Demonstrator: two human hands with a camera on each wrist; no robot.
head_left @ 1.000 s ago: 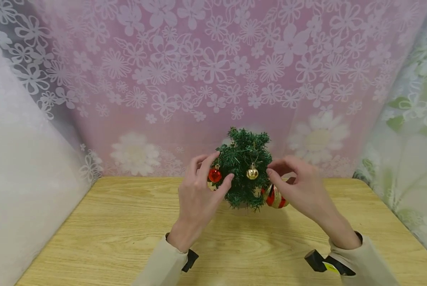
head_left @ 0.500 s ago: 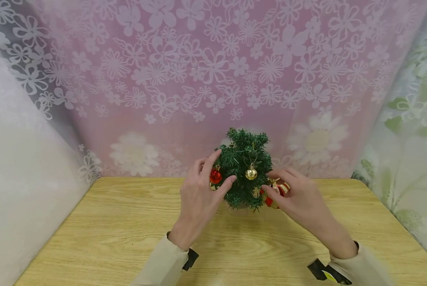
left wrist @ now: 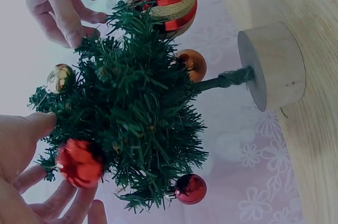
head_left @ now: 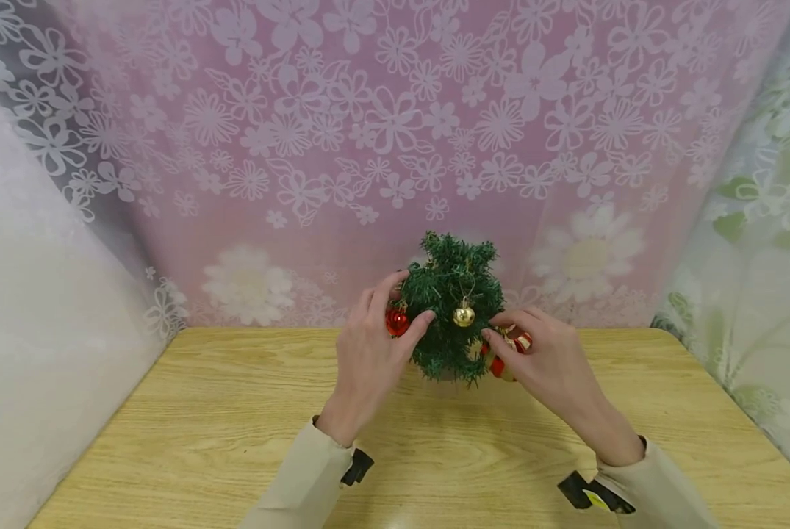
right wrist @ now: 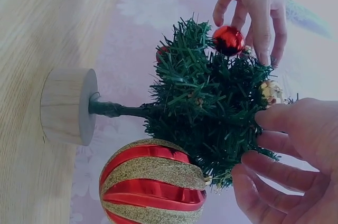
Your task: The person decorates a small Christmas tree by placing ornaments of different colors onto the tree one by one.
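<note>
A small artificial Christmas tree (head_left: 454,294) stands upright on a round wooden base (left wrist: 274,65). My left hand (head_left: 375,345) is at its left side, thumb and fingers spread around the branches near a red bauble (left wrist: 79,163). On the other side, my right hand (head_left: 553,353) has its fingertips at the foliage, thumb and forefinger a little apart. Just below that hand hangs a large red-and-gold striped bauble (right wrist: 153,182). A small gold bauble (head_left: 464,316) hangs at the front, between the hands. Foliage hides some fingertips.
The tree stands near the back of a wood-grain table (head_left: 236,411). Behind it hangs a pink flowered curtain (head_left: 342,147), with pale sheeting on both sides. An orange bauble (left wrist: 191,65) and a smaller red bauble (left wrist: 190,189) hang lower on the tree.
My right hand has moved down and left to the branches by the striped bauble, which has shifted slightly. My left hand has barely moved, staying at the tree's left side.
</note>
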